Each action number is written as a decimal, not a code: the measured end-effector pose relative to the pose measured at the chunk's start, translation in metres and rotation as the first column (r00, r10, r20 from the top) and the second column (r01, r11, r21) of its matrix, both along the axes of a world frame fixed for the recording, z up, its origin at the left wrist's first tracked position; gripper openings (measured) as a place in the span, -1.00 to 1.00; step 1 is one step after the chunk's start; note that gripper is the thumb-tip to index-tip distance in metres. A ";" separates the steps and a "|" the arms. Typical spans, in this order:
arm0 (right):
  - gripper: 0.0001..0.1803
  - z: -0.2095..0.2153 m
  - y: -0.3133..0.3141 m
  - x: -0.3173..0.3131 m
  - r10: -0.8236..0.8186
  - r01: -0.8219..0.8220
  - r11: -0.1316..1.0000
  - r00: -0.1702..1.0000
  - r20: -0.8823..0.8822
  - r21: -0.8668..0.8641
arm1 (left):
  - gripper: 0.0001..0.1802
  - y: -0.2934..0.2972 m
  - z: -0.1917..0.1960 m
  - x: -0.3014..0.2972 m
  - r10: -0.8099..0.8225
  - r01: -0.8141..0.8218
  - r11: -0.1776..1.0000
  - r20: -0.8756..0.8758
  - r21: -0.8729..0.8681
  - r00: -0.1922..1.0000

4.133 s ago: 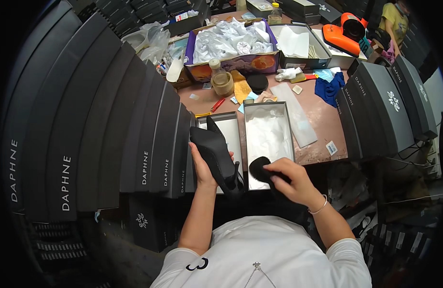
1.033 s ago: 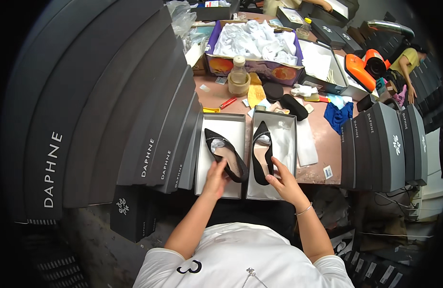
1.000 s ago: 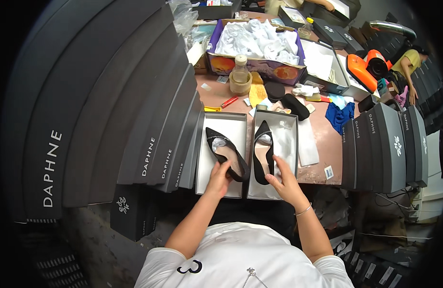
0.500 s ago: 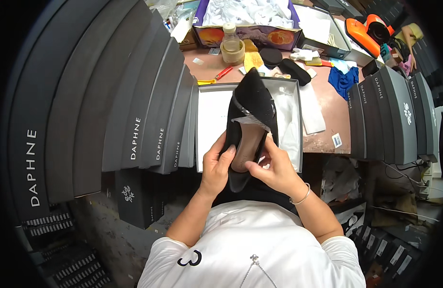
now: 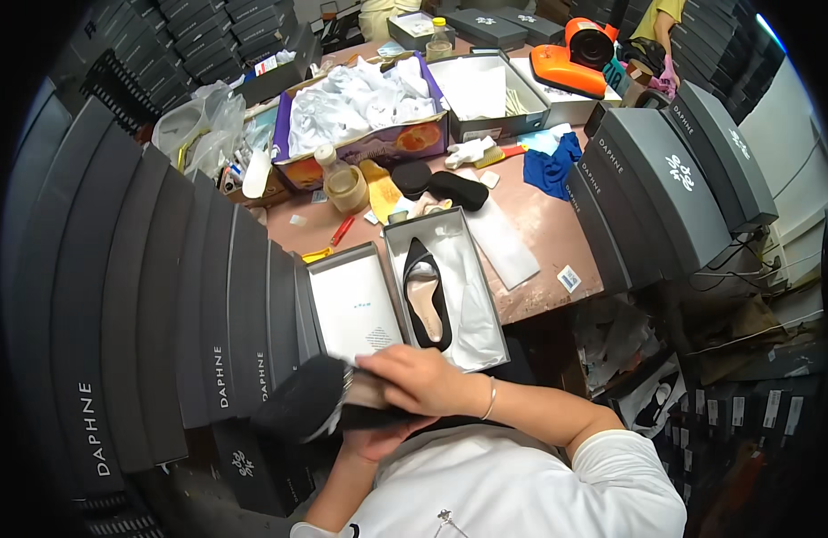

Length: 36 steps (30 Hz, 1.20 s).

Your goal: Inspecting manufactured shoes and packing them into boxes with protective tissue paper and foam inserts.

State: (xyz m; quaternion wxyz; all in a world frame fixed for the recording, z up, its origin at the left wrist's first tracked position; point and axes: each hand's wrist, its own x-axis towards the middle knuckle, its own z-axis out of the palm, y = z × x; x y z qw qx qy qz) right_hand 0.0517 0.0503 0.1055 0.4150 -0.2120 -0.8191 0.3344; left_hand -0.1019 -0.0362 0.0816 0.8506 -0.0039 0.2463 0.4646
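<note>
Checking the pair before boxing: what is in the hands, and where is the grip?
A black shoe, held close to the body. The right hand lies over its middle; the left hand supports it from below.

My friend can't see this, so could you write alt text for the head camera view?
A person's right hand and left hand hold a black shoe close to the body, above a table where another black shoe lies in an open shoebox.
</note>
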 end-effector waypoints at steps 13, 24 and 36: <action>-0.48 0.009 0.055 0.012 0.219 -0.215 0.941 0.976 0.013 0.260 | -0.53 0.059 -0.018 0.006 -0.010 0.017 0.993 -0.058 0.119 0.998; -0.39 -0.118 0.299 0.111 -0.508 0.497 0.853 0.726 0.463 0.158 | -0.49 0.157 -0.056 -0.022 0.339 -0.337 0.940 0.032 -0.042 0.940; -0.62 -0.157 0.380 0.212 -0.709 0.679 0.671 0.469 0.527 0.299 | -0.43 0.152 -0.068 -0.029 0.366 -0.367 0.930 -0.037 -0.030 0.930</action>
